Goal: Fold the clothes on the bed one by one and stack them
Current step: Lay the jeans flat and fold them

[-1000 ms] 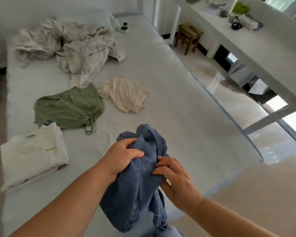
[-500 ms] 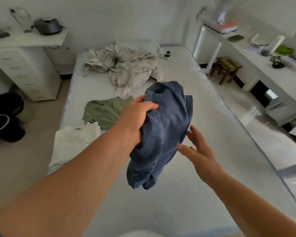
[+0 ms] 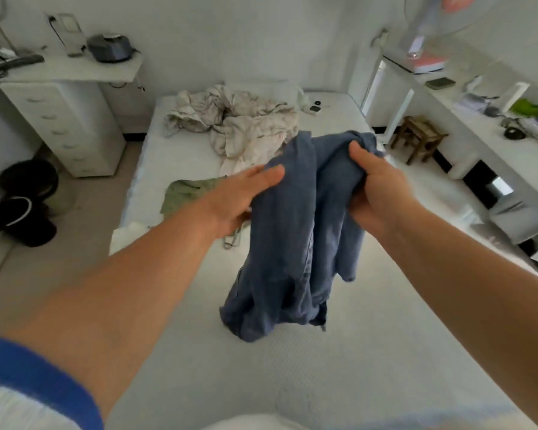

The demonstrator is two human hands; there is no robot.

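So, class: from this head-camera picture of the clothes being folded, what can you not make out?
- Left hand fingertips: behind the blue garment, so its grip is unclear.
- Green garment: partly covered by the left forearm.
- White folded stack: mostly hidden by that forearm.
- Blue garment's type: bunched in the right hand.

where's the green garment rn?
Head view, left of centre: the green garment lies on the bed, mostly hidden behind the left hand, below the crumpled pale bedding.
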